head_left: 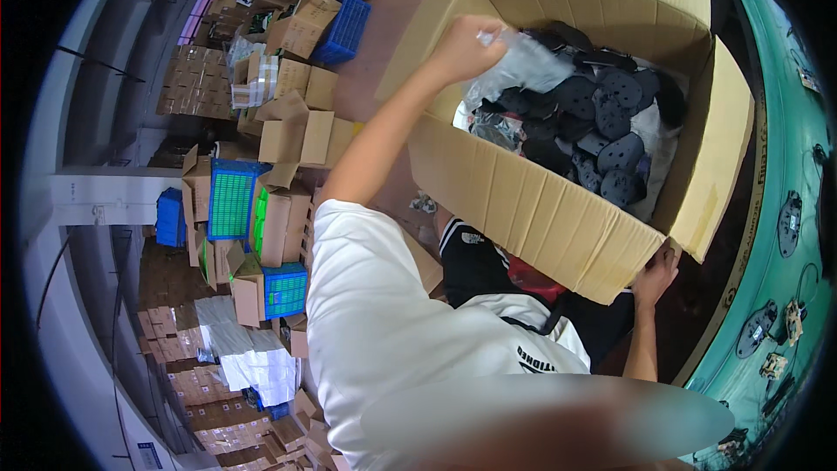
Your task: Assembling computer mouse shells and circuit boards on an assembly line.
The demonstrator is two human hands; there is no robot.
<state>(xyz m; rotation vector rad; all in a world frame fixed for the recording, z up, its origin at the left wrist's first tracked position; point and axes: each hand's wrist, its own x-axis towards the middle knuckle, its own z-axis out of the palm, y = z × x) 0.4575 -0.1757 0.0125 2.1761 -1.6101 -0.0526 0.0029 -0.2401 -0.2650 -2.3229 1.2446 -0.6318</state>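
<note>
A large open cardboard box (532,196) stands in front of me with its flaps spread. Inside lie many black rounded plastic parts (610,113) with small holes, heaped loosely. My left hand (468,48) is closed on a crumpled clear plastic bag (527,68) above the box's left side; the bag droops over the heap. At the near right corner of the box, my right hand (656,274) touches the cardboard beneath a flap, its fingers partly hidden.
To the right runs a green workbench (789,157) carrying a black part (756,329) and small boards with wires. Stacked cartons (196,78), a blue crate (343,28) and another blue crate (234,198) fill the left side.
</note>
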